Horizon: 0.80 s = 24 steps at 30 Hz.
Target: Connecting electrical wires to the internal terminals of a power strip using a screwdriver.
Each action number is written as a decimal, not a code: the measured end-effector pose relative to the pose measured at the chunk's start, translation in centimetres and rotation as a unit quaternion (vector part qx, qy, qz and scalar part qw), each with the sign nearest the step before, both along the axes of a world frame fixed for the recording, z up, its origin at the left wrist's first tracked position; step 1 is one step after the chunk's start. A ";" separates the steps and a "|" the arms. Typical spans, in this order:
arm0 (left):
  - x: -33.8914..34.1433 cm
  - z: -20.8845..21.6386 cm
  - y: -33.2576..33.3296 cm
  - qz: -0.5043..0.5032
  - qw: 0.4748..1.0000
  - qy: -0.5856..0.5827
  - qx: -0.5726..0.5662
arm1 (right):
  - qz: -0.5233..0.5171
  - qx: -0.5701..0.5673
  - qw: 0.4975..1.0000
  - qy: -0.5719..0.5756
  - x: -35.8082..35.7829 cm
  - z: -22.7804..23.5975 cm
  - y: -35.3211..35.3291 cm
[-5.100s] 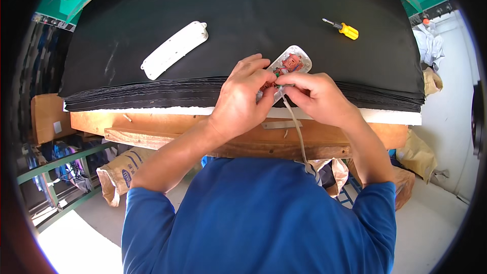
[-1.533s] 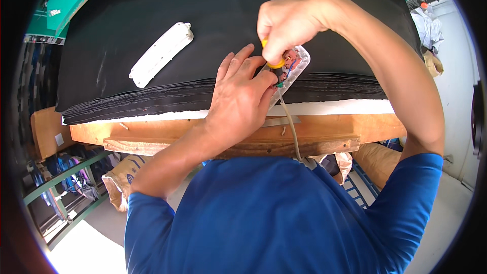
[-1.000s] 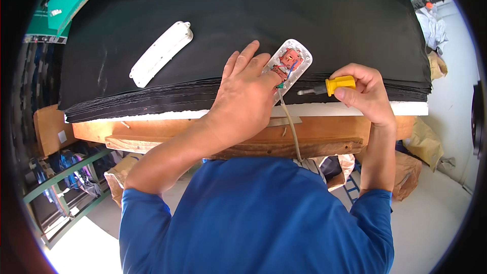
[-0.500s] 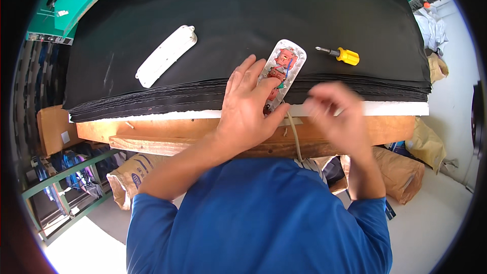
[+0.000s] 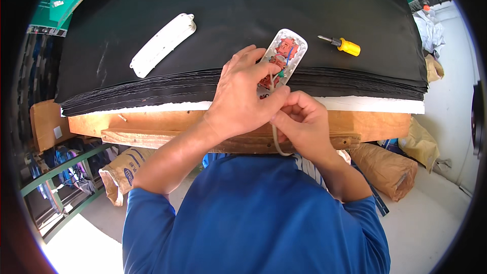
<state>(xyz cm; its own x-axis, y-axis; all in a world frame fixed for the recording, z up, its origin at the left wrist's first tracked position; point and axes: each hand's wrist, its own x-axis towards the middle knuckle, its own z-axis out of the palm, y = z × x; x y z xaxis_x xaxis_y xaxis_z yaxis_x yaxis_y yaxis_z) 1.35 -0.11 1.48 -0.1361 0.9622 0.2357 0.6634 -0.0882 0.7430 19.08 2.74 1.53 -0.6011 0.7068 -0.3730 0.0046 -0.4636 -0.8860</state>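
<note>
An opened power strip lies tilted near the front of the black stack, its white shell showing reddish inner parts and a few thin blue and green wires. My left hand is closed round its left side and lower end, with the thumb across the inside. Just below that end, the fingers of my right hand are pinched on the pale power cord, which hangs in a curve over the front edge. Fingers hide part of where the cord enters the shell. The long white back cover lies apart at the left.
A yellow-handled screwdriver lies right of the strip. Beneath everything is a thick stack of black sheets on a wooden table. Brown paper sacks stand below the table, and a green metal rack is at the left.
My right hand has come in from the right and closed on the cord beside my left hand. A length of cord now shows over the strip's inside. The view has shifted slightly.
</note>
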 end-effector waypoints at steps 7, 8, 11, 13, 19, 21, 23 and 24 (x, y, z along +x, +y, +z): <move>-0.5 -1.1 -0.1 -0.004 1.000 -0.014 0.017 | -0.069 0.178 0.982 0.010 0.6 -1.2 0.0; -0.3 -1.0 -0.1 -0.001 0.999 -0.028 0.017 | -0.074 0.253 0.964 -0.020 0.6 -1.4 1.0; -0.4 -1.3 0.0 -0.001 0.999 -0.034 0.023 | -0.027 0.359 0.928 -0.095 0.3 -1.4 2.9; -0.4 -1.6 0.1 -0.002 0.999 -0.025 0.029 | -0.011 0.474 0.863 -0.174 -0.2 -1.4 3.3; 0.0 -2.3 0.1 0.006 0.998 -0.021 0.059 | -0.069 0.417 0.892 -0.158 -1.3 -1.6 2.7; 0.2 -2.4 0.2 0.024 0.996 -0.021 0.082 | -0.078 0.393 0.906 -0.135 -1.4 -2.2 2.9; 0.2 -2.2 0.2 0.024 0.996 -0.024 0.084 | -0.090 0.368 0.919 -0.111 -1.5 -2.6 3.0; 0.2 -2.1 0.2 0.027 0.996 -0.027 0.085 | -0.097 0.358 0.924 -0.089 -1.7 -2.7 3.0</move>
